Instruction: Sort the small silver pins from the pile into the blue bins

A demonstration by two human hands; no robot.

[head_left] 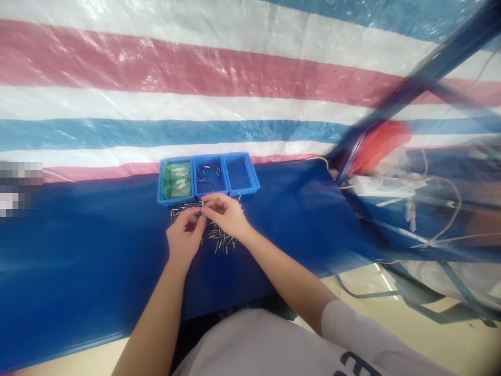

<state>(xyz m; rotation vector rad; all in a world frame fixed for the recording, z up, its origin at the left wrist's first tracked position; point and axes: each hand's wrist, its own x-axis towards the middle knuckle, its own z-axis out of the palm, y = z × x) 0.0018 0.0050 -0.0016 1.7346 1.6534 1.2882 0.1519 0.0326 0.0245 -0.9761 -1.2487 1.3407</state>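
Note:
My left hand [185,230] and my right hand [226,214] meet fingertip to fingertip above a pile of thin metal pins [222,239] on the blue table. Both are closed in a pinch, and whatever is between the fingers is too small to make out. Just beyond them stand three blue bins in a row. Inside the left bin [159,194] lies a green plastic bag [168,180] with small pale pieces. A few thin pins lie in the middle bin [211,187]. The right bin [254,180] holds one or two tiny pieces at most.
The blue table [97,261] runs to both sides. Behind it hangs a striped plastic sheet [156,62]. At the right are a dark metal frame [391,99], a red bag [381,143], a white box [376,185] and loose cables.

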